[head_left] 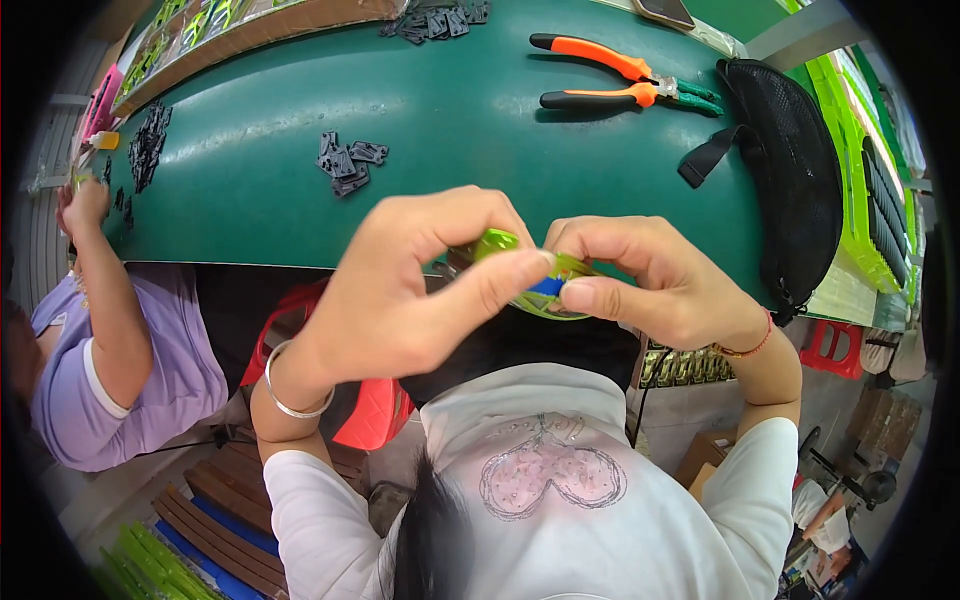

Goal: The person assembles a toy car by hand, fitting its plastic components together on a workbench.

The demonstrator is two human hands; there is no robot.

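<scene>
A shiny yellow-green plastic piece (496, 240) is held between both my hands, just over the table's near edge. A small blue part (547, 287) shows on it between my thumbs. My left hand (420, 290) is closed round its left side, fingers curled behind and thumb in front. On the other side my right hand (655, 285) pinches its right end between thumb and fingers. My fingers hide much of the piece, so its full shape cannot be made out. Beyond my left hand, several small flat black parts (350, 162) lie on the green table (430, 120).
Pliers with orange and black handles (600, 97) lie at the far right, beside a black zippered pouch (795, 170). More black parts (435, 22) sit at the back and in a pile (150, 145) at left, near another person's hand (85, 205). A green crate (860, 180) stands right.
</scene>
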